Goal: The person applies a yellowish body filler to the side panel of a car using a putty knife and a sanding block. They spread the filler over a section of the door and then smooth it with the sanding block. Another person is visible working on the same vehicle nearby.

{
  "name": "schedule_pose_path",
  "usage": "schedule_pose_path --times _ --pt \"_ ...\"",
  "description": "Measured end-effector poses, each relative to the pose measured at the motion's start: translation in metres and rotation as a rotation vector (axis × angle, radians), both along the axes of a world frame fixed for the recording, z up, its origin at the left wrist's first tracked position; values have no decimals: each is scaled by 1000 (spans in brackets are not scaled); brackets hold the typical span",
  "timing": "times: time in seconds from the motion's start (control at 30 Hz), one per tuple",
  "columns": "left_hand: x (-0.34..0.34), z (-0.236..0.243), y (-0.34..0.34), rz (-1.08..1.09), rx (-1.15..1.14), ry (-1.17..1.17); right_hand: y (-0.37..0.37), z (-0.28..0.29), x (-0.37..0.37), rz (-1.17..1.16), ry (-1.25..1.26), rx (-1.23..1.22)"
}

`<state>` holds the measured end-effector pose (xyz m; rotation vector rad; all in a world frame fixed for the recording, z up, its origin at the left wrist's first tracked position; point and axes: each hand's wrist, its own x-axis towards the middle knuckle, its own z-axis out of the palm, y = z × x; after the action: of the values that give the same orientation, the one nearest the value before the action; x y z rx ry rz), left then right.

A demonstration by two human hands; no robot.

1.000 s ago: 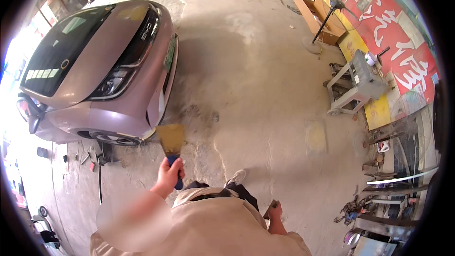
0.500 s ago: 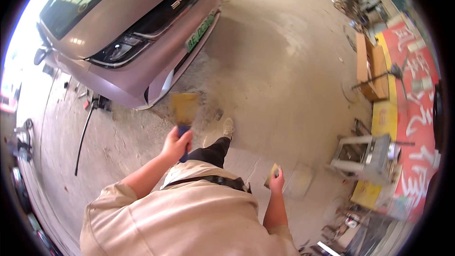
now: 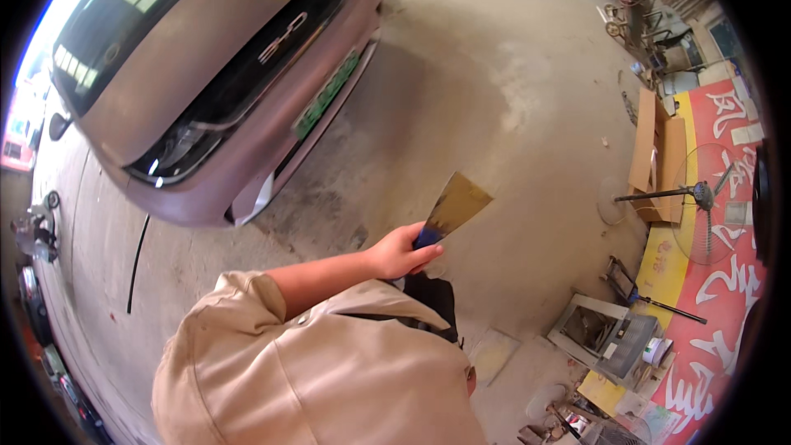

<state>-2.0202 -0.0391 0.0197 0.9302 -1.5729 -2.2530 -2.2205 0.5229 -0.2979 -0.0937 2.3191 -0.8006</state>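
Note:
My left hand (image 3: 406,253) is closed round the dark blue handle of a putty knife (image 3: 458,204), held out in front of my body. The knife's wide blade points up and away to the right, with a yellowish, dark-smeared face. Only a sliver of skin (image 3: 470,381) shows on my right side, at the edge of my beige shirt (image 3: 321,371). The fingers of my right hand are hidden, so I cannot see what they hold.
A pinkish car (image 3: 247,115) stands at the upper left. On the right are a cardboard box (image 3: 647,148), a standing fan (image 3: 703,195), a grey metal frame (image 3: 610,338) and a red and yellow banner (image 3: 717,222). A black rod (image 3: 138,264) lies on the concrete floor (image 3: 494,115).
My left hand has swung right with the putty knife, across the front of my body. My right hand, which held a small yellowish flat piece, has gone behind my shirt. The view has turned.

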Motion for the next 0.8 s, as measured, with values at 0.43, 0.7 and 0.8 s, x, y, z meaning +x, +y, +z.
schedule_pose_path --times 0.43,0.7,0.8 --pt "-189 14 -159 397 -102 -163 -275 -29 -308 368 5 210" --pt "-274 9 -241 642 -47 -160 -606 68 -530 371 265 -63" --pt "-299 -5 -279 686 -20 -140 -692 85 -566 436 299 -154"
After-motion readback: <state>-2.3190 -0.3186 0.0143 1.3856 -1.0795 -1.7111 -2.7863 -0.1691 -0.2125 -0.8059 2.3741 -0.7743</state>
